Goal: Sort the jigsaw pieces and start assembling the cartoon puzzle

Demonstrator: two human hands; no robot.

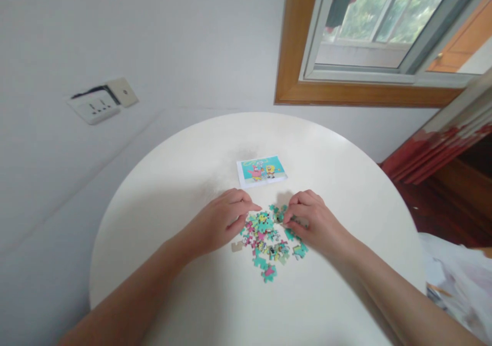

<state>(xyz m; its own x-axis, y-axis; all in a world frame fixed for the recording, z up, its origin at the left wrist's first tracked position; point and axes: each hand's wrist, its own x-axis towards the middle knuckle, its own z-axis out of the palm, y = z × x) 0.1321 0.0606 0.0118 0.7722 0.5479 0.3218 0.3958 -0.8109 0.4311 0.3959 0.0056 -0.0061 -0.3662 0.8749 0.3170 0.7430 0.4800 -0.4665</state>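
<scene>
A loose heap of small jigsaw puzzle pieces (265, 225) in teal, pink and yellow lies on the white round table (184, 166). At the heap's upper left, my left hand (229, 215) is open, its index finger stretched over the pieces and its thumb apart. On the other side, my right hand (312, 220) has its fingers curled down in a pinch at a puzzle piece, which they mostly hide. Just beyond both hands lies a picture card (263, 171) with a pink starfish and a yellow sponge figure on teal.
A white wall with a socket plate (94, 105) stands behind the table. To the upper right is a wood-framed window (298, 93), with a red and white curtain (430, 141) below it. White plastic bags (449, 279) sit beside the table's right edge.
</scene>
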